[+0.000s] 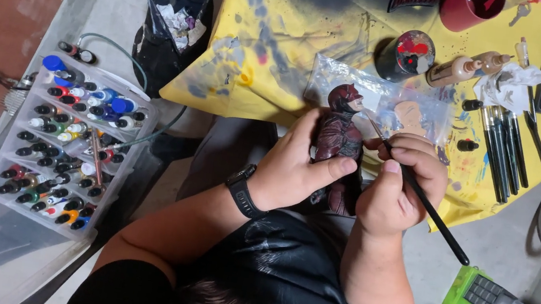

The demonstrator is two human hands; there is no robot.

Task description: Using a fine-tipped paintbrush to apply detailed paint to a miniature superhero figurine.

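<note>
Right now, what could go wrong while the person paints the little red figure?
1. The left hand grips the dark red figure around its body, so fingers might smudge any wet paint there.
2. The right hand holds the thin brush with its tip at the figure's face; a small slip could put paint where it is not wanted.
3. The red cup stands on the yellow cloth close to the work; an elbow could perhaps tip it.

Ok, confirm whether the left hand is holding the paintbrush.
No: the left hand grips the dark red figurine, while the right hand holds the paintbrush.
</note>
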